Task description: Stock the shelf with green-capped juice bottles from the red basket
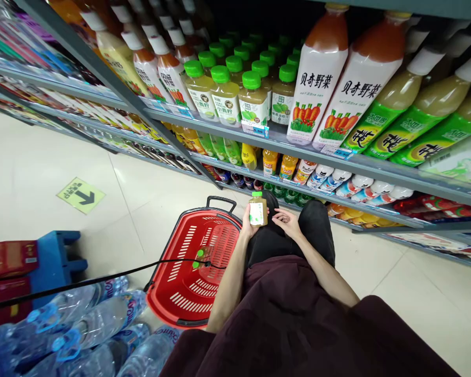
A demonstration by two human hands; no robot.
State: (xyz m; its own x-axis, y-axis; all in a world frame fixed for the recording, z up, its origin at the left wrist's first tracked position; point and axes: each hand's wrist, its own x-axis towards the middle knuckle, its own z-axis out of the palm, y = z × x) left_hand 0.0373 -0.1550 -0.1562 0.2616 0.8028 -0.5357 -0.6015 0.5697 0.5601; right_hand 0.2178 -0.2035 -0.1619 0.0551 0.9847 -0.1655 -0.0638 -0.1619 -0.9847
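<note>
My left hand (249,224) is wrapped round a small juice bottle (258,210) with a green cap and a white label, held upright in front of my knees. Just right of the bottle is my right hand (287,222), apart from it, with fingers loosely bent; whether its fingertips pinch anything is too small to tell. Beside my left arm stands a red shopping basket (184,230) with a black handle. Two green-capped bottles (199,258) lie inside it. Matching green-capped bottles (224,99) stand in rows on the shelf ahead.
The drinks shelf (282,139) runs across the front, with large carrot-label bottles (317,78) at the right. Big water bottles (98,319) stand at lower left near a blue stand (58,256) with red boxes. A black strap (121,272) crosses over the basket. A floor arrow sign (80,195) lies left.
</note>
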